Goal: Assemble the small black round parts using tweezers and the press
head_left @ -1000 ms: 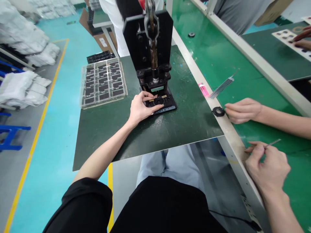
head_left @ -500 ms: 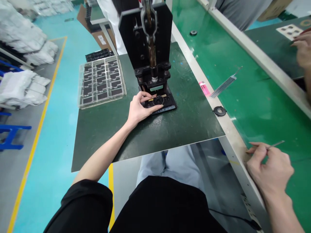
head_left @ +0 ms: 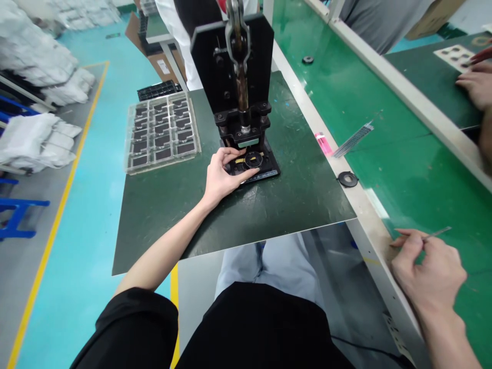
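Note:
My left hand (head_left: 226,175) has its thumb and fingers closed around the rim of a round black ring (head_left: 253,160) at the base of a black hand press (head_left: 240,87). Through the ring's middle a yellowish strip on the press base (head_left: 272,165) shows. Over at the right, my right hand (head_left: 430,271) rests by the edge of the green belt, its fingers closed on a thin metal tool (head_left: 438,232) that points away to the right. Most of that tool is hidden in the grip.
Left of the press sits a clear tray (head_left: 163,163) of black parts. A flat black ring part (head_left: 348,179), a pink label (head_left: 323,144) and a grey strip (head_left: 353,139) lie along the belt's rail. Another black ring (head_left: 307,60) lies on the belt (head_left: 407,154). A co-worker's hand (head_left: 474,84) is at far right.
The black ring in my left hand sits slightly differently, and the yellowish strip now shows through its middle. My right hand has barely moved. The co-worker's hand at far right has shifted.

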`<state>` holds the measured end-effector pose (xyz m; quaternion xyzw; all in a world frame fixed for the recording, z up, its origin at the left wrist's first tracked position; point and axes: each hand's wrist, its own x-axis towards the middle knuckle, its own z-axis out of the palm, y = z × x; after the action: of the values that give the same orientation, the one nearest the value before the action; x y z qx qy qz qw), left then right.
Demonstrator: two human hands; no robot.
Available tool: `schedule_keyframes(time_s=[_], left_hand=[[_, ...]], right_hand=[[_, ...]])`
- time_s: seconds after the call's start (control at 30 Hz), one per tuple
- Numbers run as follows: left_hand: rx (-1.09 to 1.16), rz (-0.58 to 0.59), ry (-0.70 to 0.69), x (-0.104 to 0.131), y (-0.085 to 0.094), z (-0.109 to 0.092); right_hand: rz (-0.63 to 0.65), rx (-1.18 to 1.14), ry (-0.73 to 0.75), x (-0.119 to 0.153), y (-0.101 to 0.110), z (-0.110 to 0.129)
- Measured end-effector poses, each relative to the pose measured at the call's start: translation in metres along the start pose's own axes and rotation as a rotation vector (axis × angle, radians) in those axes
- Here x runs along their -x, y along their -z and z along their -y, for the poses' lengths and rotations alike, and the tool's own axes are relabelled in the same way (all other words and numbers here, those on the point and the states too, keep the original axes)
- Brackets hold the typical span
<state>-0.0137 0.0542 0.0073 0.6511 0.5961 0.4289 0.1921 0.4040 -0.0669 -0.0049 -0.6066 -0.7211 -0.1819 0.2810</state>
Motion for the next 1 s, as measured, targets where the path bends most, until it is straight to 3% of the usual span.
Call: schedule_keyframes(time_s=[0.47, 0.57, 0.67, 0.77, 0.83, 0.9, 1.0], left_hand=[[-0.093, -0.095, 0.032, -0.005, -0.009, -0.016], [-0.08, -0.164, -0.028, -0.001, -0.01, -0.019], [-0.08, -0.199, -0.145, 0.009, -0.009, -0.024], [0.016, -0.099, -0.205, 0.024, -0.005, -0.032], [0.152, 0.022, -0.221, 0.035, -0.002, -0.04], [0.301, 0.145, -0.222, 0.044, -0.001, -0.048], [0.48, 0.307, -0.204, 0.05, -0.004, -0.054]], right_hand=[[0.004, 0.02, -0.019, -0.001, 0.002, 0.004], [0.003, 0.028, -0.063, 0.0, 0.0, 0.001], [-0.114, 0.049, 0.007, 0.001, -0.003, -0.004], [-0.2, 0.045, 0.017, 0.004, -0.002, 0.0], [-0.226, -0.003, -0.034, 0.006, 0.002, 0.015], [-0.203, -0.135, -0.117, 0.006, 0.007, 0.043], [-0.069, -0.511, -0.311, -0.007, 0.012, 0.098]])
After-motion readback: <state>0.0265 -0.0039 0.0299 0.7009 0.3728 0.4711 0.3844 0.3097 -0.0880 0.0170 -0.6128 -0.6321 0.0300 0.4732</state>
